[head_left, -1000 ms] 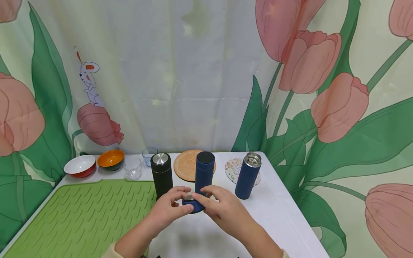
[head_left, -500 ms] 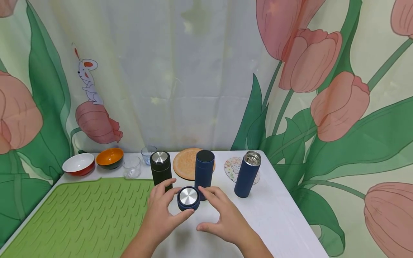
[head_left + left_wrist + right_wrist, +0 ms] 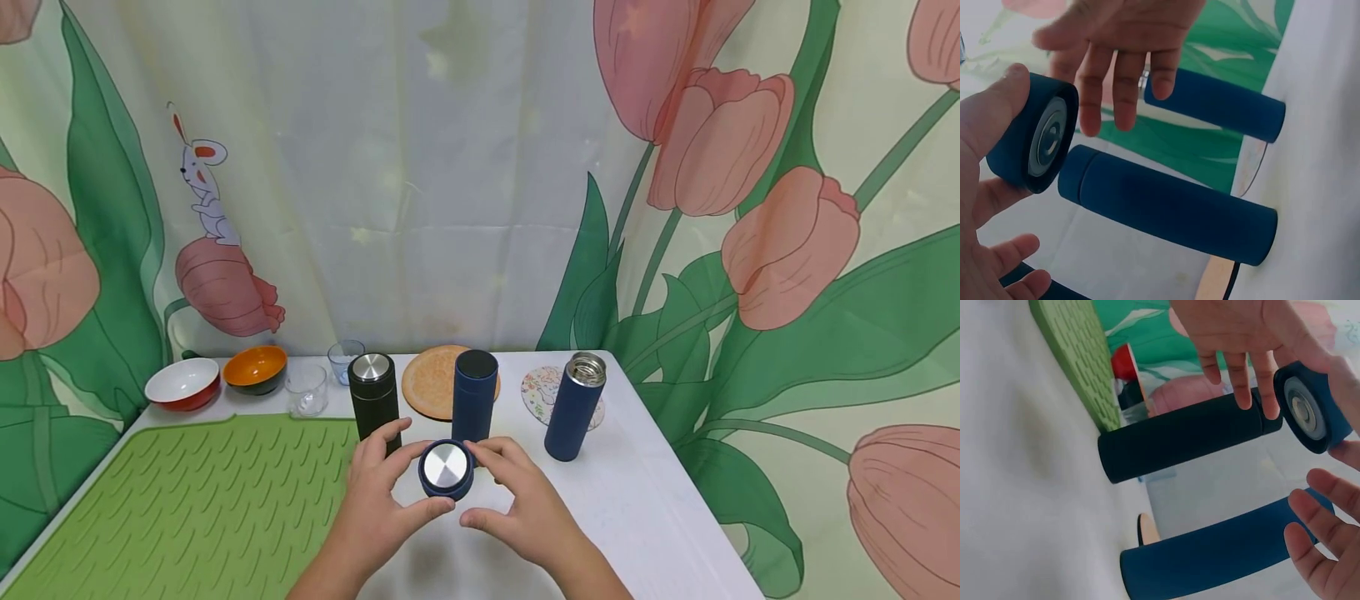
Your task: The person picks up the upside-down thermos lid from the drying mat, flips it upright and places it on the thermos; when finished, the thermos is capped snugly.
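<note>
A blue bottle lid (image 3: pixel 446 465) with a brushed-silver top hangs above the table's front part. My left hand (image 3: pixel 375 504) pinches it between thumb and index finger, the other fingers spread. Its underside, with a round inner disc, shows in the left wrist view. My right hand (image 3: pixel 525 496) is at the lid's right side, fingers relaxed; its index fingertip meets the rim and its thumb stands apart. Behind the hands stand a black bottle (image 3: pixel 374 404) with a silver-topped lid and a capped blue bottle (image 3: pixel 474 400). Further right, a blue bottle (image 3: pixel 574 412) has its steel mouth uncovered.
A green ridged mat (image 3: pixel 210 500) covers the table's left. Behind it stand a red-and-white bowl (image 3: pixel 183 383), an orange bowl (image 3: pixel 256 367) and two clear glasses (image 3: pixel 307 389). A round orange board (image 3: pixel 427 383) and a patterned round mat (image 3: pixel 538 392) lie at the back.
The lid has turned so its silver top faces the head camera. My right hand came away from it, then moved back until its index finger met the rim. The bottles have not moved.
</note>
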Available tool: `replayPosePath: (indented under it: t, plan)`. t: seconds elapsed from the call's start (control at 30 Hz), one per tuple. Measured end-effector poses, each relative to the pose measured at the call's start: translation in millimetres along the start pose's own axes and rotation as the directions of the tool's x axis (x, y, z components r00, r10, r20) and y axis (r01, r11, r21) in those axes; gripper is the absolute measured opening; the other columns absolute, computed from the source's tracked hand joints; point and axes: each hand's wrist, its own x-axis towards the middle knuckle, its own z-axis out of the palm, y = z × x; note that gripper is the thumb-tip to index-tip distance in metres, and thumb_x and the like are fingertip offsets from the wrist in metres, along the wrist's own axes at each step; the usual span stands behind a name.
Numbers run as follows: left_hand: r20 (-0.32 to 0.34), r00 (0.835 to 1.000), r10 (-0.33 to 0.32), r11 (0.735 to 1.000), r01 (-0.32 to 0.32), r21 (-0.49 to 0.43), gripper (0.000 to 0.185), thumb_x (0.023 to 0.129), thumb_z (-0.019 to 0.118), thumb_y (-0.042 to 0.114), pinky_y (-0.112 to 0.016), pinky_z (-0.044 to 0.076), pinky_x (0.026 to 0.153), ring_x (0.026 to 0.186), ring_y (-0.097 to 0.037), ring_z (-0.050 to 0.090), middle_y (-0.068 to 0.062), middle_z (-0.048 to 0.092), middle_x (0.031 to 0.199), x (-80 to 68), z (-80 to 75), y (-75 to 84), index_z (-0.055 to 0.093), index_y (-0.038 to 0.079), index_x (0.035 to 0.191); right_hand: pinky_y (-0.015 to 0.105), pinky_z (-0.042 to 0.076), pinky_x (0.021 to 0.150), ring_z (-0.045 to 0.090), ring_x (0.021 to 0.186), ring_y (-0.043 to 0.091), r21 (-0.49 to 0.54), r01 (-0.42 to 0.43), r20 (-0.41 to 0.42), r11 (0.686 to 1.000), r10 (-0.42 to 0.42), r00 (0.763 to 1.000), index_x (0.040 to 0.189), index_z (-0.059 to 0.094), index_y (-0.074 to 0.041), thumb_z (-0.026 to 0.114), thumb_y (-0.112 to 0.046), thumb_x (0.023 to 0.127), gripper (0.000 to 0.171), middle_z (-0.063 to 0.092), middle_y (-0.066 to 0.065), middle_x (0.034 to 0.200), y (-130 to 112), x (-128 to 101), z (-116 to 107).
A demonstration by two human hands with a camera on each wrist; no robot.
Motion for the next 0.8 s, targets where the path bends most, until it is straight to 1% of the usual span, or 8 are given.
replayPosePath:
  t: [0.1, 0.17, 0.27, 0.37, 0.47, 0.6, 0.73, 0.8]
  plan:
    - [-0.006, 1.000, 0.017, 1.000, -0.017, -0.009, 0.059, 0.070, 0.097, 0.052, -0.069, 0.039, 0.105, 0.143, -0.035, 0.040, -0.004, 0.052, 0.155, -1.1, 1.3, 1.2, 0.078, 0.030, 0.122, 0.031, 0.058, 0.093, 0.062, 0.118, 0.009, 0.001, 0.026, -0.030, 1.000, -0.026, 0.999, 0.148, 0.064, -0.027, 0.088, -0.042, 0.083, 0.071, 0.063, -0.012, 0.137, 1.9, -0.2, 0.1]
    - [-0.005, 1.000, 0.024, 1.000, -0.024, -0.014, 0.059, 0.070, 0.097, 0.050, -0.068, 0.039, 0.105, 0.143, -0.034, 0.040, -0.003, 0.052, 0.155, -1.7, 2.8, 2.0, 0.078, 0.032, 0.122, 0.030, 0.058, 0.091, 0.062, 0.117, 0.010, 0.014, 0.036, -0.048, 0.999, -0.036, 0.998, 0.146, 0.066, -0.025, 0.087, -0.040, 0.085, 0.066, 0.065, -0.010, 0.136, 2.9, -0.2, 0.1]
    - [0.006, 1.000, 0.013, 1.000, -0.013, -0.024, 0.058, 0.071, 0.097, 0.050, -0.068, 0.038, 0.107, 0.145, -0.033, 0.039, -0.001, 0.052, 0.156, -3.5, 5.5, 3.8, 0.077, 0.037, 0.124, 0.030, 0.058, 0.089, 0.063, 0.116, 0.011, 0.044, 0.047, -0.064, 0.998, -0.044, 0.997, 0.145, 0.067, -0.022, 0.087, -0.036, 0.087, 0.063, 0.067, -0.005, 0.133, 4.0, -0.3, 0.7]
    - [0.016, 1.000, 0.003, 1.000, -0.003, -0.031, 0.058, 0.072, 0.095, 0.052, -0.069, 0.037, 0.107, 0.146, -0.033, 0.039, 0.000, 0.052, 0.156, -5.5, 7.4, 5.5, 0.076, 0.038, 0.125, 0.029, 0.058, 0.088, 0.062, 0.116, 0.010, 0.073, 0.044, -0.072, 0.996, -0.039, 0.997, 0.146, 0.066, -0.021, 0.086, -0.034, 0.088, 0.063, 0.068, -0.003, 0.133, 4.3, -1.1, 1.9]
    - [0.015, 1.000, 0.002, 0.999, -0.001, -0.040, 0.057, 0.072, 0.094, 0.054, -0.069, 0.037, 0.107, 0.146, -0.032, 0.039, 0.000, 0.052, 0.155, -6.6, 7.5, 7.4, 0.076, 0.038, 0.124, 0.029, 0.057, 0.087, 0.061, 0.117, 0.009, 0.084, 0.051, -0.082, 0.995, -0.044, 0.996, 0.147, 0.066, -0.022, 0.086, -0.032, 0.088, 0.063, 0.067, -0.002, 0.133, 3.6, -2.7, 3.0]
    - [0.016, 1.000, 0.005, 0.999, -0.005, -0.046, 0.057, 0.073, 0.095, 0.054, -0.066, 0.041, 0.105, 0.145, -0.030, 0.041, 0.001, 0.053, 0.155, -6.8, 7.3, 9.2, 0.077, 0.037, 0.124, 0.029, 0.057, 0.087, 0.061, 0.118, 0.010, 0.082, 0.078, -0.099, 0.994, -0.070, 0.993, 0.145, 0.067, -0.024, 0.086, -0.030, 0.088, 0.060, 0.065, -0.001, 0.134, 2.4, -4.7, 3.4]
    - [0.014, 1.000, 0.003, 0.998, -0.002, -0.058, 0.057, 0.073, 0.095, 0.053, -0.063, 0.043, 0.104, 0.143, -0.030, 0.044, 0.001, 0.054, 0.154, -7.2, 8.6, 10.0, 0.076, 0.039, 0.124, 0.029, 0.057, 0.087, 0.060, 0.118, 0.010, 0.079, 0.087, -0.106, 0.993, -0.079, 0.991, 0.143, 0.068, -0.027, 0.086, -0.030, 0.088, 0.058, 0.065, -0.002, 0.133, 3.0, -6.1, 3.2]
    - [0.013, 1.000, 0.001, 0.997, 0.000, -0.078, 0.055, 0.073, 0.095, 0.053, -0.062, 0.044, 0.102, 0.142, -0.030, 0.044, 0.001, 0.054, 0.154, -7.8, 10.1, 10.2, 0.075, 0.042, 0.123, 0.029, 0.057, 0.086, 0.061, 0.118, 0.010, 0.079, 0.086, -0.109, 0.993, -0.077, 0.991, 0.143, 0.068, -0.027, 0.086, -0.030, 0.088, 0.058, 0.065, -0.003, 0.133, 4.1, -6.8, 2.9]
